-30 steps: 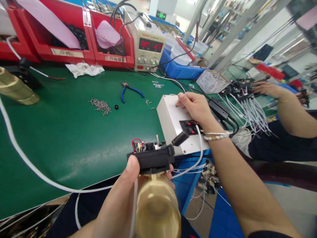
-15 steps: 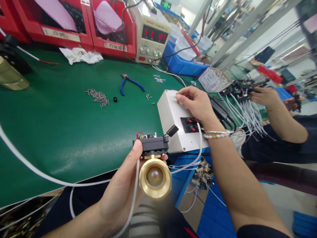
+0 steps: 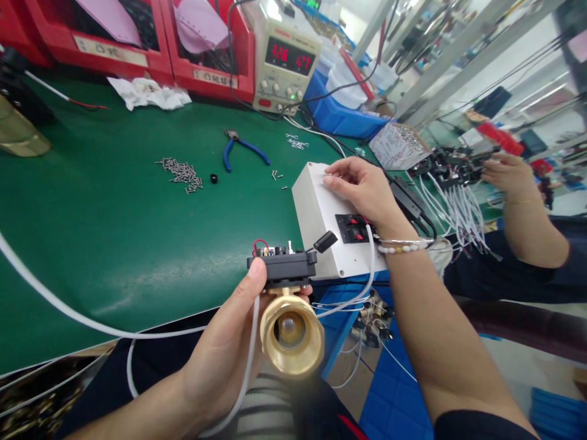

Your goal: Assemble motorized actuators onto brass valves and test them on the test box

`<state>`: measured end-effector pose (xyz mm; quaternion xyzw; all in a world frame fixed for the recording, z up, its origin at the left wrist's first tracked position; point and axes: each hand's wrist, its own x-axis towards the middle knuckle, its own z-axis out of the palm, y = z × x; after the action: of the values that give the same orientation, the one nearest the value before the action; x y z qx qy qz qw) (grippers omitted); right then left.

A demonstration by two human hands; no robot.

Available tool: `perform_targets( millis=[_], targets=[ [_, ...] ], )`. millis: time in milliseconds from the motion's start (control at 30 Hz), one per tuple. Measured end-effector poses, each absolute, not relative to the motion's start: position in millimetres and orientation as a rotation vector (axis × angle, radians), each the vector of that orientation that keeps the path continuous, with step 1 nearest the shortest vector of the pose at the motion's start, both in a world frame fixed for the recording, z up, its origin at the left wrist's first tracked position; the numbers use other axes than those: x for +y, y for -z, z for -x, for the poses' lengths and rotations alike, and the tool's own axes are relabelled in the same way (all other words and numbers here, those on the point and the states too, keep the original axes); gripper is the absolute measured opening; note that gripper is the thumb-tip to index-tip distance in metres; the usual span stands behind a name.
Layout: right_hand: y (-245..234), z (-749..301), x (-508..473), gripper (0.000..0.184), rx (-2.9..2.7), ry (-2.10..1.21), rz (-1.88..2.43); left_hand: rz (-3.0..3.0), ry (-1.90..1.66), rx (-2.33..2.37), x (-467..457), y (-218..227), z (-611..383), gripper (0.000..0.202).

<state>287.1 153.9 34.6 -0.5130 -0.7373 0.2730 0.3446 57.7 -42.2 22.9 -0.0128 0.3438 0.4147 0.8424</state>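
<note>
My left hand [image 3: 229, 348] grips a brass valve [image 3: 292, 333] with a black actuator box [image 3: 282, 267] on top, open end towards me, held over the front edge of the green mat [image 3: 114, 232]. A white cable [image 3: 137, 335] runs from it across my lap. My right hand [image 3: 362, 189] rests on top of a white test box [image 3: 321, 223], fingers bent, thumb and fingertips pinched at a small switch on its lid. A white wire passes under my wrist by the box's red and black terminals [image 3: 353, 227].
A bench power supply [image 3: 284, 58] with red digits stands at the back beside red bins [image 3: 202, 43]. Blue pliers [image 3: 243, 150], a pile of screws [image 3: 181, 173] and a white rag [image 3: 147, 93] lie on the mat. Another person's hand [image 3: 507, 174] works white wire bundles [image 3: 458, 208] at right.
The valve has dropped away from my face and tilted so its bore shows. My right hand stayed on the white box's switch. The power supply digits changed.
</note>
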Motion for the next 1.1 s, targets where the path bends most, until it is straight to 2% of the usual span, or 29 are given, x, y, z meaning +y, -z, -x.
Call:
perform_targets(
  millis=[100,267,433,733,1100],
  targets=[
    [-33.2,-286.0,157.4,0.036,-1.916,-0.651,1.342,-0.009,-0.890,0.745,-42.6,-21.8,-58.1,0.057],
    [-32.7,-284.8,158.3,0.040,-1.873,-0.672,1.345,-0.049,-0.896,0.851,-45.5,-21.1,-57.7,0.061],
    [-29.8,-288.6,157.7,0.036,-1.887,-0.665,1.291,-0.045,-0.902,0.802,-45.6,-22.9,-57.2,0.058],
    [-28.3,-292.3,160.2,0.057,-1.951,-0.623,1.217,-0.086,-0.884,0.871,-44.5,-23.6,-57.1,0.066],
    [-29.2,-291.1,159.0,0.059,-2.002,-0.542,1.219,-0.064,-0.899,0.830,-43.4,-21.2,-57.3,0.063]
  ],
)
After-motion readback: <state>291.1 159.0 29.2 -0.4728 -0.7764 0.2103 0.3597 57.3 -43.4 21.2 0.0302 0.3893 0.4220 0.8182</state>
